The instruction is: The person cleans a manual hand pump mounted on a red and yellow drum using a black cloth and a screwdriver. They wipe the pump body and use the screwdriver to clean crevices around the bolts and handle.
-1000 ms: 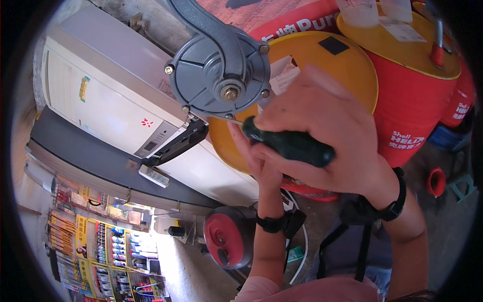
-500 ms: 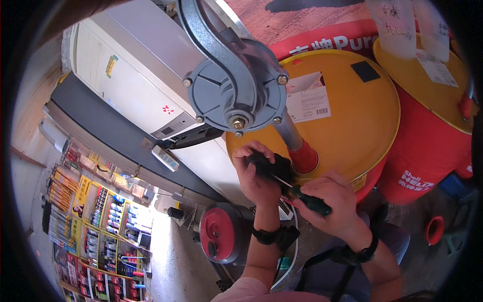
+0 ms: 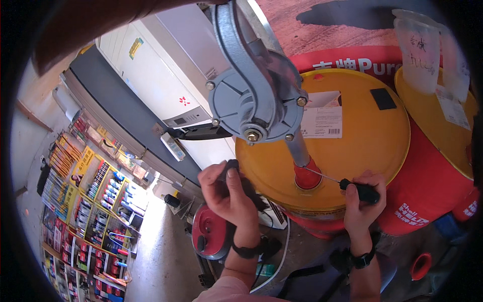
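Observation:
My right hand [image 3: 363, 201] is closed round a screwdriver [image 3: 358, 190] with a dark green handle. Its thin shaft points left, the tip at the red collar [image 3: 307, 176] around the pump pipe; whether it touches cannot be told. That collar sits in the yellow lid [image 3: 362, 151] of a red drum. My left hand [image 3: 229, 196], left of the lid's near edge, grips a black thing [image 3: 231, 167] between thumb and fingers. More of something dark shows behind that hand, and its kind is unclear. Over the lid rises a grey metal rotary pump [image 3: 256, 108] with a curved crank arm.
A second red drum [image 3: 427, 201] with a yellow lid stands at the right, bearing translucent plastic jugs [image 3: 416, 53]. Left are a white cabinet-like appliance [image 3: 156, 75] and a stocked display rack [image 3: 90, 216]. A red-topped container [image 3: 210, 231] and a red funnel [image 3: 421, 266] sit low.
The screwdriver has moved away from the black thing in my left hand, over to the red collar. My left hand has drawn left with the black thing. The whole view has shifted.

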Motion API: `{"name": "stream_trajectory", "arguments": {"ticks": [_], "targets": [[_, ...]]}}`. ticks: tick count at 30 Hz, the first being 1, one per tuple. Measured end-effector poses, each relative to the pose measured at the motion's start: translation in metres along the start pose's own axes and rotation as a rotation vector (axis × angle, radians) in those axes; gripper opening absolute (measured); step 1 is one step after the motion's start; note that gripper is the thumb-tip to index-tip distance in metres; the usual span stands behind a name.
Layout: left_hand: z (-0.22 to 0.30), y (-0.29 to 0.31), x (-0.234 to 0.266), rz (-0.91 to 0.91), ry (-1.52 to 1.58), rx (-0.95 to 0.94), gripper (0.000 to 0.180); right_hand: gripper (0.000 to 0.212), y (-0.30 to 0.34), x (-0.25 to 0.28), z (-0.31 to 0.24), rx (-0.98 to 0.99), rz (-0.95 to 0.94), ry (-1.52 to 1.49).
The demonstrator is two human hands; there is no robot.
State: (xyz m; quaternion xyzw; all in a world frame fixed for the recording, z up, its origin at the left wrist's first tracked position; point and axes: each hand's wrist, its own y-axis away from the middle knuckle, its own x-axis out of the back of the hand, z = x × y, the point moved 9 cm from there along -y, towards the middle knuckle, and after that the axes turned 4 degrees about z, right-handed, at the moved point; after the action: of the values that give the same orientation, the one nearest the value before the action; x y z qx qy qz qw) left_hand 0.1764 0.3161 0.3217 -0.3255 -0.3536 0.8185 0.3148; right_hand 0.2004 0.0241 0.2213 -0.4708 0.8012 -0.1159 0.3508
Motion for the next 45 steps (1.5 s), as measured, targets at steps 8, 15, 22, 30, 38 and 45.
{"name": "stream_trajectory", "arguments": {"ticks": [8,15,22,30,38,45], "targets": [[0.032,-0.040,-0.031,-0.049,-0.129,-0.159,0.017,0.016,-0.003,0.001,0.004,-0.119,-0.016,0.015],[0.030,-0.051,-0.047,-0.015,-0.063,-0.208,0.020,0.018,-0.003,0.003,0.002,-0.078,-0.040,0.056],[0.021,-0.041,-0.048,0.096,0.011,-0.134,0.020,0.015,0.007,0.002,-0.017,-0.040,-0.004,-0.147],[0.007,-0.039,-0.039,0.018,0.252,0.083,0.010,0.032,0.011,-0.056,-0.116,0.471,-0.356,0.127],[0.008,-0.030,-0.026,-0.121,0.230,0.261,0.010,0.034,0.009,-0.092,-0.119,0.494,-0.300,0.178],[0.013,-0.030,-0.014,-0.206,0.136,0.225,0.009,0.032,0.025,-0.069,-0.125,0.514,-0.224,0.179]]}}
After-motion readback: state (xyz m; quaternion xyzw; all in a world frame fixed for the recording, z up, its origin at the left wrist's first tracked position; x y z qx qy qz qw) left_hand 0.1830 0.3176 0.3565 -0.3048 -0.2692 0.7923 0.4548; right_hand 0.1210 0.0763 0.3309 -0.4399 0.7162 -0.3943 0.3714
